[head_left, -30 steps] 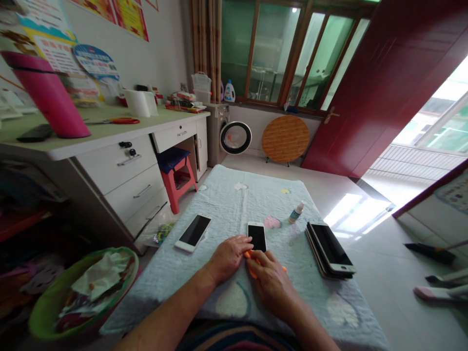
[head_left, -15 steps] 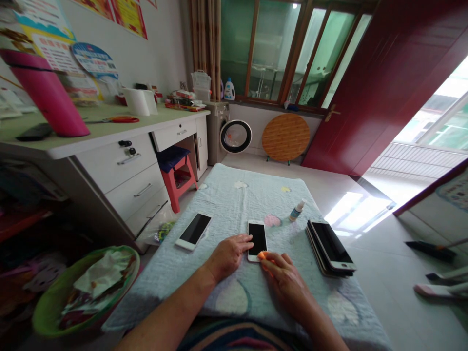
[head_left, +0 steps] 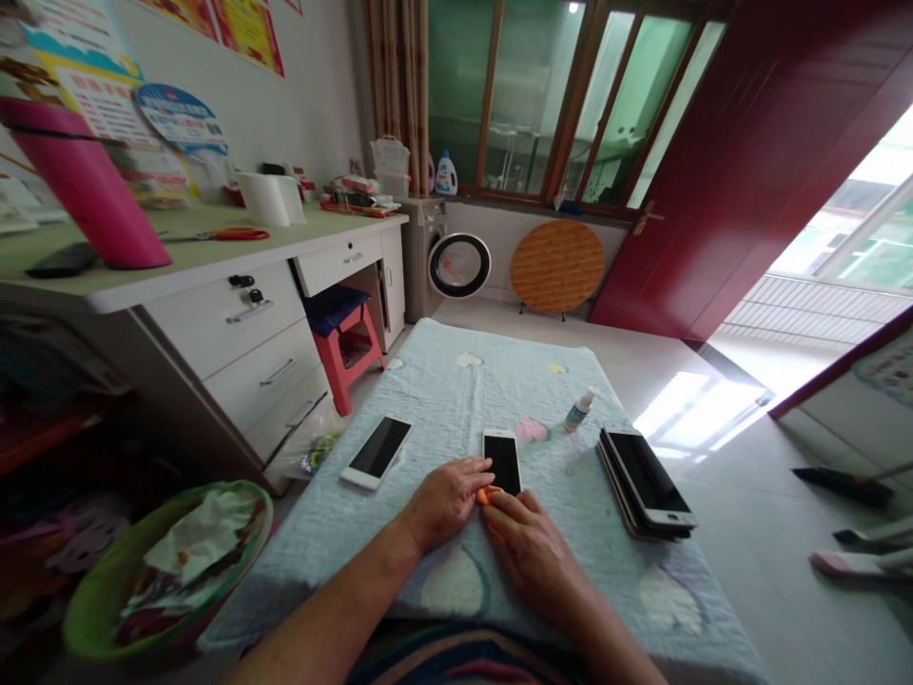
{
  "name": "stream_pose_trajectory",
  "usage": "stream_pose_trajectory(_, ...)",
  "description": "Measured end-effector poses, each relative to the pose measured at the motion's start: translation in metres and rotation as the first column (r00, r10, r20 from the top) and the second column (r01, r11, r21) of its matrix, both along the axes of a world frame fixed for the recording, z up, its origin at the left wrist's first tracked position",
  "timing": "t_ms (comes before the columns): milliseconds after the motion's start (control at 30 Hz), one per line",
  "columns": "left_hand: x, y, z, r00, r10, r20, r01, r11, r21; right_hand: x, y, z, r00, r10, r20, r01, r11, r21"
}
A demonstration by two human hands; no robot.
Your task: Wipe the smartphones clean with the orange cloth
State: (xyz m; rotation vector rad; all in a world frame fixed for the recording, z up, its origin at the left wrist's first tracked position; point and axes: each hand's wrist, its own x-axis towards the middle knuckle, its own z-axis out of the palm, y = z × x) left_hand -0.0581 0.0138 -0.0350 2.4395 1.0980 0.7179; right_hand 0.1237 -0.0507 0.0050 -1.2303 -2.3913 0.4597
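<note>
A white smartphone (head_left: 502, 459) with a dark screen lies face up on the cloth-covered table, its lower end partly covered by my hands. The fingers of my left hand (head_left: 449, 495) stretch over its left edge and rest flat on the screen; the thumb is hidden. My right hand (head_left: 526, 535) is closed on an orange cloth (head_left: 491, 495), pressed at the phone's lower left end beside the left fingertips. Another white smartphone (head_left: 378, 451) lies to the left. To the right is a stack of phones (head_left: 648, 483), and a small spray bottle (head_left: 580, 410) stands behind it.
A pale blue quilted cover (head_left: 442, 390) drapes the table. At the left are a desk (head_left: 249, 328) with drawers, a red stool (head_left: 349, 347) and a green basket (head_left: 171, 571) of crumpled waste. Beyond stand a washing machine (head_left: 422, 247) with its door open and a round wooden tabletop (head_left: 556, 266).
My right hand has slid left with the orange cloth, from the phone's lower right corner to its lower left end. My left hand has stayed on the phone.
</note>
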Motion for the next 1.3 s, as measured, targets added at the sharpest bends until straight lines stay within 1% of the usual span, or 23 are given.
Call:
stream_pose_trajectory(133,-0.001,0.001,-0.002,1.000,0.000,0.005,0.000,1.000,-0.008,0.003,0.002,0.003,0.999,0.028,-0.021,-0.029,0.999,-0.017)
stream_pose_trajectory(267,0.000,0.002,-0.004,1.000,0.001,0.018,-0.001,1.000,-0.009,0.022,0.005,-0.002,0.995,-0.022,-0.101,0.018,0.999,-0.041)
stream_pose_trajectory(367,0.000,0.002,-0.004,1.000,0.003,0.020,-0.003,1.000,-0.008,0.033,0.006,-0.005,0.985,-0.034,-0.172,0.021,0.997,-0.079)
stream_pose_trajectory(400,0.000,0.002,-0.004,1.000,0.005,0.019,-0.005,1.000,-0.009,0.034,0.007,-0.006,0.981,-0.057,-0.184,0.041,0.995,-0.093)
stream_pose_trajectory(467,0.000,0.002,-0.004,1.000,0.003,0.016,-0.003,1.000,-0.010,0.034,0.009,-0.009,0.973,-0.139,-0.185,0.121,0.987,-0.105)
stream_pose_trajectory(533,0.001,0.002,-0.004,1.000,0.003,0.015,-0.002,1.000,-0.010,0.032,0.012,-0.014,0.964,-0.208,-0.164,0.196,0.977,-0.087)
stream_pose_trajectory(567,0.001,0.002,-0.003,1.000,0.002,0.016,-0.001,1.000,-0.010,0.030,0.013,-0.016,0.964,-0.221,-0.146,0.212,0.974,-0.076)
stream_pose_trajectory(667,0.001,0.001,-0.002,1.000,0.006,0.026,-0.005,1.000,-0.012,0.027,0.016,-0.020,0.973,-0.220,-0.068,0.216,0.975,-0.058)
stream_pose_trajectory(767,0.001,0.001,0.000,1.000,0.008,0.031,-0.007,1.000,-0.014,0.027,0.018,-0.017,0.973,-0.229,0.010,0.229,0.973,-0.038)
stream_pose_trajectory(867,0.001,0.000,0.001,0.999,0.009,0.030,-0.009,1.000,-0.012,0.027,0.022,-0.013,0.976,-0.210,0.057,0.210,0.978,-0.003)
stream_pose_trajectory(1000,0.001,0.000,0.001,1.000,0.011,0.021,-0.011,1.000,-0.008,0.020,0.028,-0.011,0.983,-0.153,0.100,0.152,0.988,0.024)
stream_pose_trajectory(1133,0.002,-0.001,0.003,1.000,0.011,0.002,-0.011,1.000,-0.023,0.010,0.032,-0.011,0.983,-0.111,0.145,0.107,0.993,0.040)
stream_pose_trajectory(1300,0.002,-0.002,0.006,1.000,0.014,0.013,-0.013,0.999,-0.047,-0.005,0.036,-0.014,0.977,-0.103,0.187,0.089,0.993,0.078)
